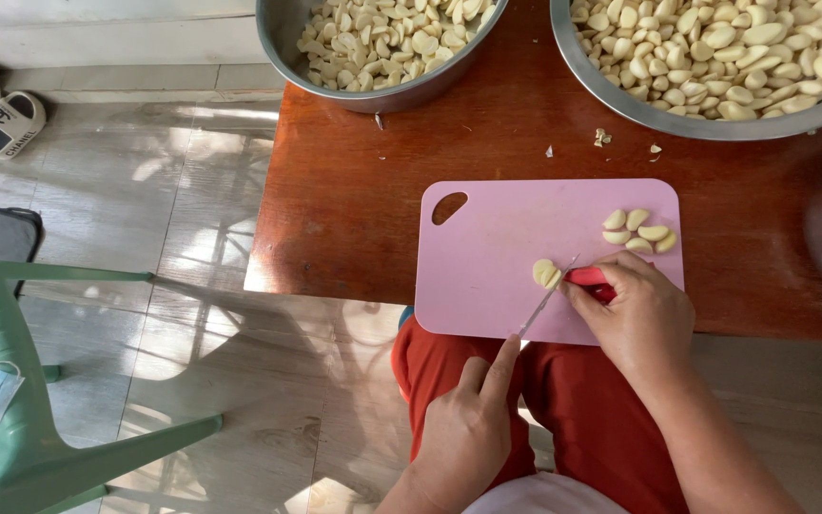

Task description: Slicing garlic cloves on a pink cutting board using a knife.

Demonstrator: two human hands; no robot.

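My right hand [641, 319] grips the red handle of a small knife [552, 293] over a pink cutting board [497, 238]. The blade lies slanted against a peeled garlic clove [545, 274] near the board's front edge. My left hand [466, 428] is below the board with its fingers curled. Its index finger points up and touches the blade tip. Several more peeled cloves [637, 231] lie in a small group at the board's right side.
Two large metal bowls of peeled garlic, one on the left [373, 48] and one on the right [715, 57], stand at the back of the reddish wooden table [354, 190]. Garlic scraps [603, 138] lie between bowls and board. A green plastic chair [21, 381] and sandals [2, 119] are on the floor at left.
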